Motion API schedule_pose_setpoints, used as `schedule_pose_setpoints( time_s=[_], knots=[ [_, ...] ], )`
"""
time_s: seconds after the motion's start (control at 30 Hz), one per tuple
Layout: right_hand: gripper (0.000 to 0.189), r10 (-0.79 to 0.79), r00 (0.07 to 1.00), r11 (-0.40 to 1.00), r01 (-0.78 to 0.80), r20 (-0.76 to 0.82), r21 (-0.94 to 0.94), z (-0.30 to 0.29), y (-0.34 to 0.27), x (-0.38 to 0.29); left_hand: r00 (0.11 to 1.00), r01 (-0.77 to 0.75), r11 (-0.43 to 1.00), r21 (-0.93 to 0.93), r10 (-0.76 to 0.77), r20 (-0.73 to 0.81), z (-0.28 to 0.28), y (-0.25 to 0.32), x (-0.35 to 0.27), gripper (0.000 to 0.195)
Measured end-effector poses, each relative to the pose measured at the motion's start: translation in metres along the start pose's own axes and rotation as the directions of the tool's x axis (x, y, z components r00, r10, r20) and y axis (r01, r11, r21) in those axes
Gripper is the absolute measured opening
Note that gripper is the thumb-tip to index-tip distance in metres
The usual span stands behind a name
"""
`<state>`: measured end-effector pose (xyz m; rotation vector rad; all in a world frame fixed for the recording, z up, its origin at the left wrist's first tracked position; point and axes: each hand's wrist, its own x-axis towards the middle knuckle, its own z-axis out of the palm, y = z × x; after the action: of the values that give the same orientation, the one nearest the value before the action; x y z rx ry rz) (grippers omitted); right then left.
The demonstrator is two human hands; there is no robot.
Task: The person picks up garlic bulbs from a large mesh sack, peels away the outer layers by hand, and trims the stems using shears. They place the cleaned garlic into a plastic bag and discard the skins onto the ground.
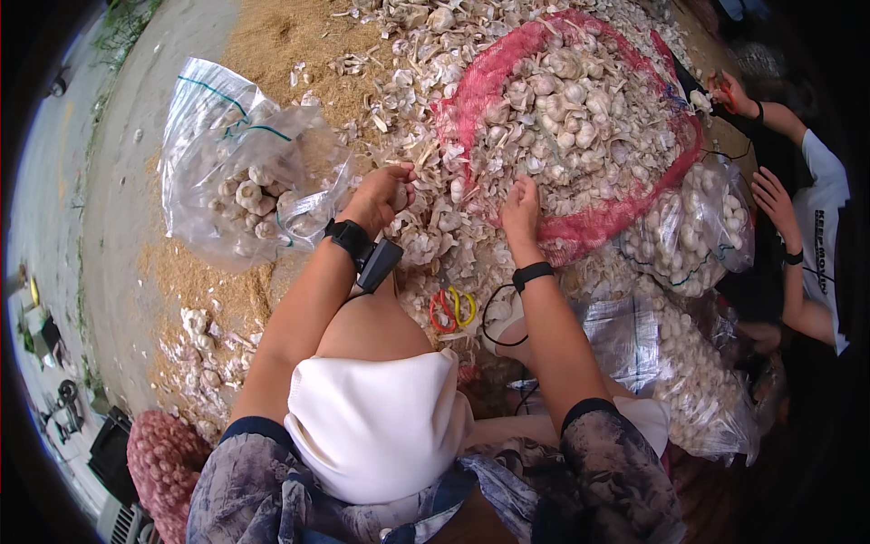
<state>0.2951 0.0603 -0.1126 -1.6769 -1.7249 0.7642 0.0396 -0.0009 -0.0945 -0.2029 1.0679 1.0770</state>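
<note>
A large pile of garlic bulbs (578, 102) and dry skins lies before me, ringed by the rolled rim of a red mesh sack (584, 228). My left hand (384, 194) is curled round a pale garlic bulb (399, 197), beside a clear plastic bag of bulbs (255, 194). My right hand (521, 207) is at the near edge of the mesh sack, fingers slightly bent and pointing away from me; no bulb shows in it. Scissors with red and yellow handles (452, 309) lie among skins between my forearms, by my knee.
A co-worker's hand (741, 98) holds red-handled scissors at right; their other hand (776, 204) is spread. Filled clear bags (686, 231) and a larger heap of bagged garlic (700, 381) stand at right. Husks (292, 47) cover ground at left; a full red mesh sack (163, 462) stands lower left.
</note>
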Motion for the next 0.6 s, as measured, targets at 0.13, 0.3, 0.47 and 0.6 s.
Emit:
schedule_pose_setpoints(
  time_s=[0.13, 0.3, 0.47, 0.6],
  knots=[
    [0.069, 0.506, 0.756, 0.746, -0.143, 0.415, -0.650, 0.006, -0.008, -0.013, 1.000, 0.000, 1.000, 0.017, 0.000, -0.006, 0.001, -0.001, -0.002, 0.009],
    [0.078, 0.310, 0.838, 0.820, 0.003, 0.448, -0.572, 0.005, -0.004, -0.009, 1.000, -0.005, 0.999, 0.046, 0.005, -0.008, 0.007, 0.001, -0.006, 0.009],
    [0.061, 0.256, 0.851, 0.783, 0.095, 0.458, -0.615, 0.016, 0.000, -0.007, 1.000, -0.003, 1.000, 0.028, 0.003, 0.005, -0.003, 0.000, -0.004, 0.010],
    [0.037, 0.297, 0.938, 0.907, -0.219, 0.178, -0.360, -0.001, 0.049, 0.006, 1.000, -0.003, 1.000, 0.025, 0.003, 0.017, 0.004, -0.002, -0.002, 0.011]
  ],
)
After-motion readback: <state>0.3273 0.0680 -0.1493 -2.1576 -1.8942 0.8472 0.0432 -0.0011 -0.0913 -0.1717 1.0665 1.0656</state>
